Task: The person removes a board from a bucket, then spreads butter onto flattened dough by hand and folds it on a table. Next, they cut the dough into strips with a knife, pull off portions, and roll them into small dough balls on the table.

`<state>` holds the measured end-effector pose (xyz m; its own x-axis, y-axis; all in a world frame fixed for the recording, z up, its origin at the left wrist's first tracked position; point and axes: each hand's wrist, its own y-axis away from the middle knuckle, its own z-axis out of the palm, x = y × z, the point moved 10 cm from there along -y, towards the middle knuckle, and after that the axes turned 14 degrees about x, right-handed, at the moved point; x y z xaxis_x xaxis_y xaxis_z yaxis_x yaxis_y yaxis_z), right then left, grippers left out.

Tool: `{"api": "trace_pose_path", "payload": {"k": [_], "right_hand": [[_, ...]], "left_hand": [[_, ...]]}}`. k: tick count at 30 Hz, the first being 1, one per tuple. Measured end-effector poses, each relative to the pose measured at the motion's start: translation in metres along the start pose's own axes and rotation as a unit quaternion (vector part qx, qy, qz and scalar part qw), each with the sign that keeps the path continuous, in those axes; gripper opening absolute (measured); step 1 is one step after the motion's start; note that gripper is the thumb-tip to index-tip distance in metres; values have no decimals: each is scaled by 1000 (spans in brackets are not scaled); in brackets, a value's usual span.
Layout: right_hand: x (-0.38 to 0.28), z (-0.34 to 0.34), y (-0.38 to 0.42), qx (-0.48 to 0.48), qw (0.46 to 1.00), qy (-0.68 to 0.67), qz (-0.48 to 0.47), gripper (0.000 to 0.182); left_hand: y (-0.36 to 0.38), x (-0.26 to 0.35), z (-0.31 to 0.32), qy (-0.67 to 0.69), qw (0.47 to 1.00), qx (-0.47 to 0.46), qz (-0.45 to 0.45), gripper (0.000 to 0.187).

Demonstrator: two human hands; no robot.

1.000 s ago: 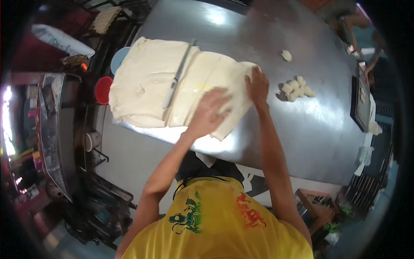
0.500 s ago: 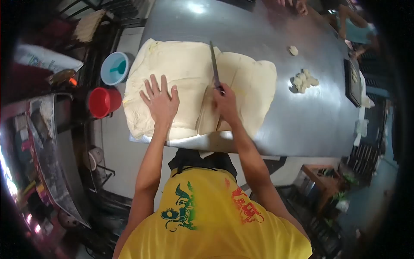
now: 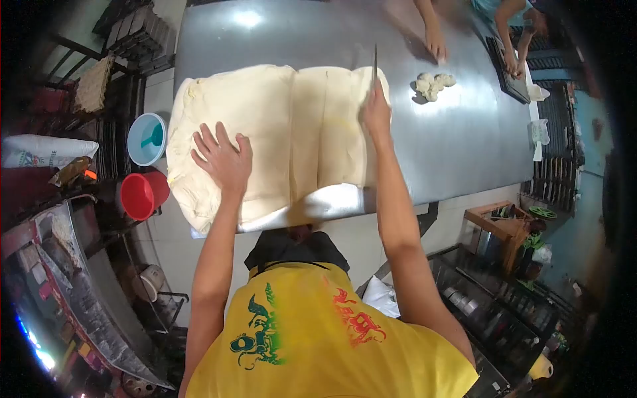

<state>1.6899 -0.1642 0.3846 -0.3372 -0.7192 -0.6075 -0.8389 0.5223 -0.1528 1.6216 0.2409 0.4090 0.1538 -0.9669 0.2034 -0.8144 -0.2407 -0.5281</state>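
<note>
A wide slab of pale dough (image 3: 259,93) covers the left part of the steel table. Lines run down it at its middle and right. My left hand (image 3: 224,162) lies flat on the dough's left portion with fingers spread. At the slab's right edge my right hand (image 3: 377,114) is closed round the handle of a knife (image 3: 375,61), whose narrow blade points away from me. The handle is mostly hidden in my fingers.
Small dough pieces (image 3: 432,86) lie right of the slab, close to another person's hand (image 3: 434,45). Another person's hands (image 3: 514,65) touch a dark tray (image 3: 507,73) at the table's far right. A blue bucket (image 3: 146,139) and a red bucket (image 3: 144,195) stand left of the table (image 3: 458,146).
My right hand and the knife have moved from the slab's middle to its right edge. My left hand stays on the dough. Another person's hand has come in near the small pieces.
</note>
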Motion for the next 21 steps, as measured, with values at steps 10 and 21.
{"api": "trace_pose_path", "payload": {"k": [10, 21], "right_hand": [[69, -99, 307, -108, 988, 109, 1, 61], [12, -67, 236, -90, 993, -64, -33, 55]], "left_hand": [[13, 1, 1, 5, 998, 57, 32, 55], [3, 4, 1, -30, 999, 30, 7, 52]]}}
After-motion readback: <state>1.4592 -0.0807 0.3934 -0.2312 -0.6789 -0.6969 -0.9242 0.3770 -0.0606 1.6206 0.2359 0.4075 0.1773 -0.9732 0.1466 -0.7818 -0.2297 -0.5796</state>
